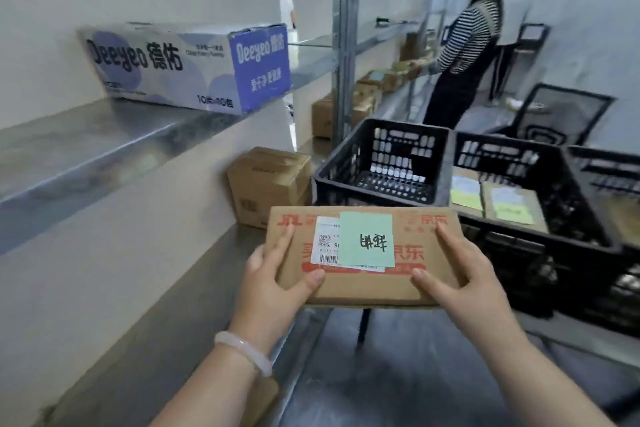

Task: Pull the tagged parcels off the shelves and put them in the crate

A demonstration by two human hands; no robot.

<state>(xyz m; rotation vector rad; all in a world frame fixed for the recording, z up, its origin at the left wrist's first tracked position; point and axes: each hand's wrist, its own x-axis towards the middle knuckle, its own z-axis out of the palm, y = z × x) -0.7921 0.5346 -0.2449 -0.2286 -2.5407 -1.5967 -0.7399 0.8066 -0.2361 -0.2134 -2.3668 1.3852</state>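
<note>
I hold a flat brown cardboard parcel [367, 284] with red print, a white shipping label and a green handwritten tag [367, 239] level in front of me. My left hand [277, 277] grips its left edge, thumb on top. My right hand [457, 277] grips its right edge the same way. Just beyond the parcel stands a black plastic crate [346, 163] with nothing visible inside. A second black crate [561, 180] to its right holds several tagged parcels.
A metal shelf [86, 149] on my left carries a long blue and white Deeyeo box [187, 66]. A brown carton [270, 184] sits on the lower shelf. A person in a striped top [471, 42] stands at further shelves with boxes. A third crate is at the right edge.
</note>
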